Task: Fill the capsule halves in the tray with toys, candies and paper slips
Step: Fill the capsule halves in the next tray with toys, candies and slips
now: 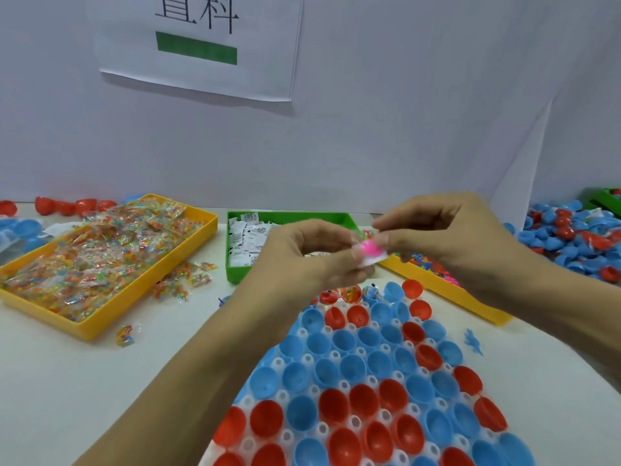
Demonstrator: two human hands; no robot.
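Nearest us the white tray (386,417) sits on the counter (100,381), its red and blue capsule halves (336,371) mostly unfilled. Above its far end our left hand (316,253) and right hand (447,237) meet, both pinching a pink toy (371,247) with a paper slip. Beyond lie a yellow bin of candies (100,257) and a green bin of slips (248,243).

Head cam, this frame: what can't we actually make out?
- Pink item pinched between left hand and right hand: blurred, fingers cover most of it.
- Green bin of slips: print too small, left hand hides part.
- Capsule tray: cut by bottom edge, far row behind hands.
- Right yellow bin: mostly behind right hand.
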